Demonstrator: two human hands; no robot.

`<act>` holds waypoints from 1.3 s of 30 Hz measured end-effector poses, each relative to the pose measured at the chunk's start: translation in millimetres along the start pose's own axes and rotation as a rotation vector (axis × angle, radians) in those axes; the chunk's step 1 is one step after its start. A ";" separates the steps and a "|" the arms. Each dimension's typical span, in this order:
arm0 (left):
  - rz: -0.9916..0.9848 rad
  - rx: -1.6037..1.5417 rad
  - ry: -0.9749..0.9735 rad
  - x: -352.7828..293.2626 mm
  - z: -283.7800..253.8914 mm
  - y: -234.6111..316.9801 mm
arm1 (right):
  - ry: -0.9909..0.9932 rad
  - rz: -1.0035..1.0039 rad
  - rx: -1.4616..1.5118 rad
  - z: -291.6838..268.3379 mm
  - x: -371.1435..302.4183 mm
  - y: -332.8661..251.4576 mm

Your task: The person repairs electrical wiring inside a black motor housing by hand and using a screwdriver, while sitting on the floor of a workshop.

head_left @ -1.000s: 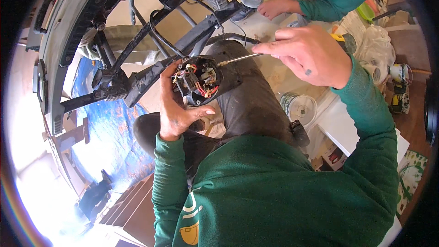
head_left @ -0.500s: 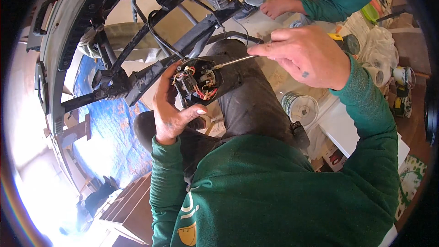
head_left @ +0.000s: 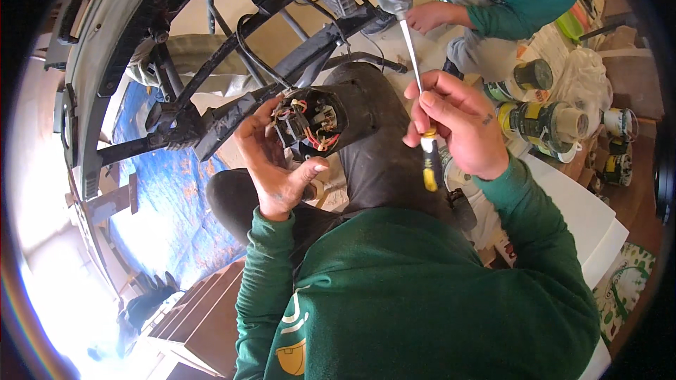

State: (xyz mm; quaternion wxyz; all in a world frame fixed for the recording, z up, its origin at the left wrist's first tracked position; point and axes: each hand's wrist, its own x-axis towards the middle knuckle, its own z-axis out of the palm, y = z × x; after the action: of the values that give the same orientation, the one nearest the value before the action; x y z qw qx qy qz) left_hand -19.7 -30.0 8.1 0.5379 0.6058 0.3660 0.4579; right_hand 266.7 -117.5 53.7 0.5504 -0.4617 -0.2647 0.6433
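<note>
A black cylindrical motor housing (head_left: 357,109) rests against my right thigh, its open end facing me. Red, yellow and white wires (head_left: 322,143) and small metal contacts show inside that end. My left hand (head_left: 271,181) grips the housing's left side, the thumb stretched below the opening and the fingers partly hidden behind it. To the right, apart from the housing, my right hand (head_left: 465,125) pinches a screwdriver (head_left: 430,163) where the shaft meets its yellow and black handle. The handle hangs downward and the long metal shaft points up and away.
A black metal frame (head_left: 299,53) with cables stands ahead and to the left. Beyond it a co-worker's hand (head_left: 429,17) and green sleeve (head_left: 524,10) show. Several paint cans (head_left: 539,127) and a clear plastic bag (head_left: 583,74) lie at right; a blue tarp (head_left: 172,204) at left.
My right hand has drawn the screwdriver away from the housing and turned it, so the shaft now points up and away and the handle shows. My left hand still grips the housing.
</note>
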 end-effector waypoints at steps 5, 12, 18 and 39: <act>0.094 -0.093 0.135 -6.4 16.0 -5.6 | -0.067 -0.072 0.001 10.9 -8.6 14.7; 0.061 0.025 -0.087 -3.4 -4.6 7.8 | -0.144 -0.224 0.022 69.2 -5.4 32.6; 0.108 -0.102 -0.260 4.9 -13.6 11.5 | 0.088 -0.461 -0.166 92.9 26.9 28.3; 0.131 0.352 -0.459 20.1 -44.4 45.7 | -0.304 -0.660 -0.807 24.7 89.4 61.6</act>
State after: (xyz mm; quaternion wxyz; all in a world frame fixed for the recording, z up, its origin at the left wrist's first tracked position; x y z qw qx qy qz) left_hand -57.7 -4.1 56.5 0.4625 0.7999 0.2688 0.2721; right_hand 219.2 -43.8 -14.9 0.4576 -0.4303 -0.6984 0.3430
